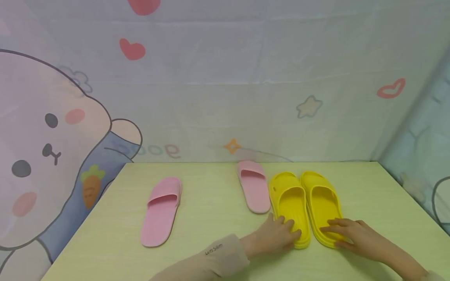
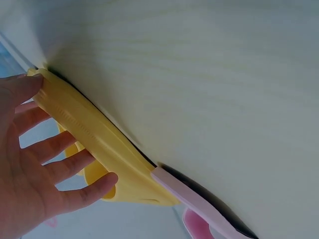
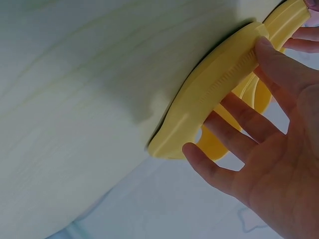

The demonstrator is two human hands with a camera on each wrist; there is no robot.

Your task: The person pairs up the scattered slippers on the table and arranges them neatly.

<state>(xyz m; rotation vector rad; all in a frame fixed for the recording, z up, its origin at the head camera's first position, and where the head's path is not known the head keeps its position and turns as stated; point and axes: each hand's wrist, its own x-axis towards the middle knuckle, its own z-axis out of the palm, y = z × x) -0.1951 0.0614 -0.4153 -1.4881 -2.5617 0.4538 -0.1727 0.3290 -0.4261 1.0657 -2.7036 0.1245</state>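
Note:
Two yellow closed-toe slippers lie side by side on the table, toes pointing away. My left hand holds the left yellow slipper near its heel; its thumb lies on the outer heel and its spread fingers reach over the side rim. At the right yellow slipper, my right hand has its thumb against the heel, with fingers over the rim and opening. The right wrist view shows this thumb on the ridged yellow sole edge. Both soles rest on the table.
A pink slide slipper lies just left of the yellow pair, close to its toe. Another pink slide slipper sits farther left. Behind the pale table hangs a printed cloth with hearts and a cartoon animal.

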